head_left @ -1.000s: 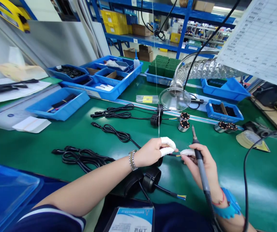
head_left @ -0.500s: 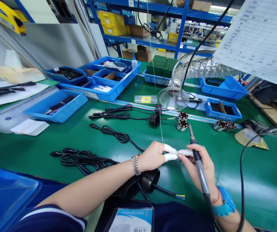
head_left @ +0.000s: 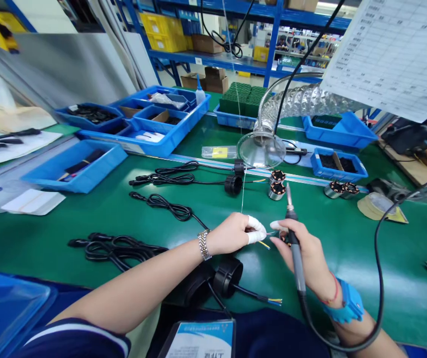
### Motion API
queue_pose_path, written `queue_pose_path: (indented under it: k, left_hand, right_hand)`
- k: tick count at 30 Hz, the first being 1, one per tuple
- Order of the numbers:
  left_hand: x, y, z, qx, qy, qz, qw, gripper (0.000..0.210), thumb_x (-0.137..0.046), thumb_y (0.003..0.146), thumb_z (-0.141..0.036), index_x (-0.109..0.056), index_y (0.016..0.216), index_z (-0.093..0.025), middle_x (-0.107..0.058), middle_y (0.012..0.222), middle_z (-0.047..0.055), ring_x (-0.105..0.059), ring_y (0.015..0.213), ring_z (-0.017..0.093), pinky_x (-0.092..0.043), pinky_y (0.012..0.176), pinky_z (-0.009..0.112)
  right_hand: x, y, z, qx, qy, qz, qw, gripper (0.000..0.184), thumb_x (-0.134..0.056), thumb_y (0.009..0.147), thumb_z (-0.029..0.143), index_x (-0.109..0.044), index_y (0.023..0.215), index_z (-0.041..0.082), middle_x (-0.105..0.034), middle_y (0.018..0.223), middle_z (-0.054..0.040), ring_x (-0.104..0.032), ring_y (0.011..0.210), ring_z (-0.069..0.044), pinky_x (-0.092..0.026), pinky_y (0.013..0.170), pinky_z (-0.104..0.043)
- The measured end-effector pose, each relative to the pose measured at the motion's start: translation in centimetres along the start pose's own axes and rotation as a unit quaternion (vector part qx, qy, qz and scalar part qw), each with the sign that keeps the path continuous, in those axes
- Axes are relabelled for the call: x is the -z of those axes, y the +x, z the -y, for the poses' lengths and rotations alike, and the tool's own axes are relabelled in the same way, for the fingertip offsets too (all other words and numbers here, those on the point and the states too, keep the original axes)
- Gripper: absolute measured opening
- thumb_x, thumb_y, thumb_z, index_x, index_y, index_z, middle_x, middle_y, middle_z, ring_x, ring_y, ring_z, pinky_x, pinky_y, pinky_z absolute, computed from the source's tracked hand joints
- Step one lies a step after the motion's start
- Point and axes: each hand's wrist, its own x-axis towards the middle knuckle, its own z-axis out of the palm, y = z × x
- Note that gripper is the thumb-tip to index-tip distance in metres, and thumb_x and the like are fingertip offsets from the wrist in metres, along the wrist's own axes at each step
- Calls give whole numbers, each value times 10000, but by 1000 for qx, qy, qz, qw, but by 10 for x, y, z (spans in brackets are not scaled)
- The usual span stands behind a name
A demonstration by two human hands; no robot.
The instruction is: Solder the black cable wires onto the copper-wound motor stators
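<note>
Green tabletop [head_left: 347, 248]; right hand [head_left: 306, 251] gripping soldering iron [head_left: 297, 254], left hand [head_left: 231, 233] pinching thin wires [head_left: 269, 233].
Iron: stiff, probably light; hold by grey handle [head_left: 298, 276], never the metal tip [head_left: 288, 191]. Wires, between both hands: likely soft, easily bent; pinch behind the ends.

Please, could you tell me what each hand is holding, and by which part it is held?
The right hand holds the soldering iron by its handle. The left hand pinches a thin wire near its free end.
</note>
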Motion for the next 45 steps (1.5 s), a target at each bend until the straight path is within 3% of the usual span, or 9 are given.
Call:
queue_pose_path:
  k: [5, 11, 15, 18, 23, 30, 37, 41, 45]
  left_hand:
    - [-3, -2, 4, -22, 18, -8, 1000, 200, -555, 759, -284, -671, 810, -129, -673, 787, 36, -589, 732, 148, -442, 676, 217]
    - [-3, 0, -1, 7, 3, -19, 1000, 174, -550, 753, -265, -645, 726, -121, -631, 702, 19, -547, 655, 124, -414, 615, 208]
    - [-5, 4, -5, 27, -19, -34, 999, 131, -569, 719, -232, -619, 678, -118, -592, 654, 7, -507, 607, 104, -396, 590, 202]
    - [-3, 7, -6, 44, -22, -49, 998, 110, -581, 696, -222, -616, 660, -124, -582, 653, 5, -495, 601, 101, -385, 577, 200]
    - [1, 15, -2, 62, -17, -55, 996, 128, -590, 686, -255, -617, 658, -133, -586, 680, 14, -510, 624, 115, -392, 599, 219]
    - [-2, 26, 0, 80, -9, -47, 996, 154, -593, 684, -287, -615, 654, -138, -588, 687, 14, -520, 647, 128, -395, 628, 237]
    - [-7, 31, -2, 87, 0, -23, 996, 108, -583, 670, -241, -581, 640, -137, -558, 670, 1, -494, 627, 114, -379, 616, 228]
    - [-8, 30, -2, 87, -2, -23, 996, 132, -579, 685, -270, -580, 662, -140, -542, 649, -5, -475, 611, 110, -371, 611, 230]
    - [-7, 26, -1, 80, -21, -23, 996, 156, -581, 693, -294, -580, 683, -138, -548, 658, 0, -479, 618, 114, -374, 610, 232]
  right_hand:
    - [-7, 3, 4, -37, 63, 17, 997, 223, -557, 782, 189, -469, 984, 224, -627, 783, 5, -600, 630, -102, -483, 627, -206]
    - [-9, 5, 8, -23, 28, 12, 999, 206, -541, 780, 170, -467, 968, 215, -620, 788, -6, -599, 644, -112, -476, 638, -218]
    - [3, 1, -1, -26, 29, 4, 999, 234, -548, 782, 196, -463, 999, 221, -616, 868, -30, -611, 725, -130, -482, 679, -232]
    - [17, -9, -19, -78, -13, -10, 997, 349, -594, 753, 264, -441, 1063, 220, -603, 972, -68, -613, 799, -169, -489, 695, -268]
    - [20, -29, -48, -142, -36, 94, 985, 475, -632, 706, 309, -398, 1105, 203, -608, 961, -74, -612, 746, -180, -494, 672, -300]
    - [18, -29, -49, -84, 76, 154, 982, 433, -611, 721, 266, -404, 1099, 221, -598, 1037, -48, -599, 856, -149, -470, 778, -268]
    - [22, -15, -36, -79, 62, 10, 995, 141, -555, 787, 231, -508, 918, 214, -599, 802, 4, -546, 624, -86, -433, 621, -198]
    - [8, -2, -28, -68, 97, 4, 993, 188, -553, 778, 197, -495, 956, 208, -594, 841, -7, -566, 736, -101, -437, 698, -205]
    - [-1, 6, -24, -71, 117, 10, 991, 207, -542, 776, 188, -483, 974, 204, -593, 818, -9, -570, 699, -102, -446, 674, -211]
